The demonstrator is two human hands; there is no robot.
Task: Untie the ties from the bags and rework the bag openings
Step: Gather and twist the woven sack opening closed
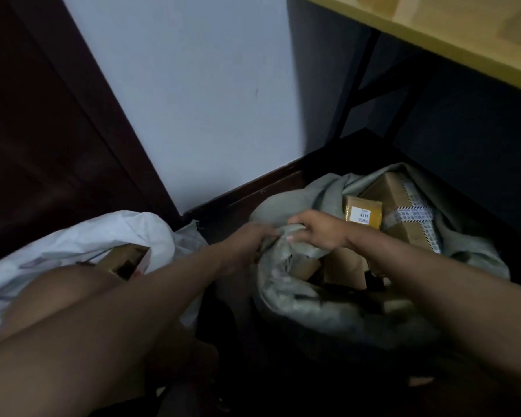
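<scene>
A grey bag stands open on the floor, parcels showing inside; a white bag slumps to its left.

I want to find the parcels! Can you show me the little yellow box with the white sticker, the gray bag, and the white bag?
little yellow box (pixel 364 216): head view, on its white sticker.
gray bag (pixel 295 291): head view, on its rolled near rim.
white bag (pixel 103 233): head view, on its crumpled top.

Head view, close, down onto hands
</scene>
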